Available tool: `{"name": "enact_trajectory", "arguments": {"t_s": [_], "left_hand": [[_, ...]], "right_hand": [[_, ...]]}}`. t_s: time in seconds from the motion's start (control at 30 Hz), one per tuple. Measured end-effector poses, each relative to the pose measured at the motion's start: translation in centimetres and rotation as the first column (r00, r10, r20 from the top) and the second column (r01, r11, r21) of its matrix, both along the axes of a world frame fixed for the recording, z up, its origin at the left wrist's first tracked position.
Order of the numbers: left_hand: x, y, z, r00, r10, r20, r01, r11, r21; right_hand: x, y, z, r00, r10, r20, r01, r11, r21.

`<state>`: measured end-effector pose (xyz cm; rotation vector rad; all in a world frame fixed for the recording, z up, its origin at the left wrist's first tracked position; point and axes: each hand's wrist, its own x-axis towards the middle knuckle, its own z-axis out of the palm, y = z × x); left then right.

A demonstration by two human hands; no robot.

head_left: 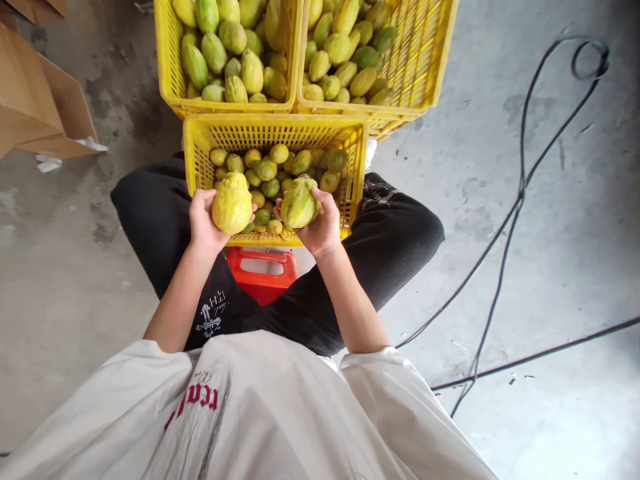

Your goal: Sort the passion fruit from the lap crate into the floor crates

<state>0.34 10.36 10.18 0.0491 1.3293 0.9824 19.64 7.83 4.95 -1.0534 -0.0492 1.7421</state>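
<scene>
My left hand (204,223) is closed round a bumpy yellow citrus fruit (232,204), thumb along its side. A greener, mottled citrus fruit (299,202) rests in my right hand (324,223), with the thumb over its upper right edge. Both fruits are held side by side, a short gap apart, above the near yellow crate (275,121). Inside that crate lie several smaller round green and yellow fruits (264,169). The fingers under each held fruit are mostly hidden.
Two more yellow crates, a left one (170,67) and a right one (425,53), hold longer green-yellow fruits. A red stool (260,287) shows between my legs. An open cardboard box (45,100) is at the left. Black cables (520,193) cross the concrete floor on the right.
</scene>
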Motion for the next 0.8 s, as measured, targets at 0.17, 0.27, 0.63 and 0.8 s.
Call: {"name": "enact_trajectory", "arguments": {"t_s": [0.17,0.27,0.63,0.8], "left_hand": [[0.2,-0.2,-0.1,1.0,-0.007,-0.01,0.007,0.997,0.074],[-0.2,-0.2,-1.1,1.0,0.009,-0.025,-0.005,0.985,0.171],[-0.2,-0.3,-1.7,0.994,-0.081,-0.079,0.093,0.981,0.171],[0.0,0.0,-0.9,0.992,-0.12,-0.039,0.12,0.993,0.0]], "right_hand": [[0.2,0.1,0.5,0.999,0.003,-0.05,-0.005,0.999,-0.034],[0.3,0.1,0.0,0.999,-0.01,-0.053,0.008,1.0,-0.027],[0.4,0.2,-0.6,0.998,-0.056,-0.025,0.053,0.994,-0.1],[0.1,0.1,-0.7,0.998,-0.003,-0.057,-0.004,0.994,-0.111]]}}
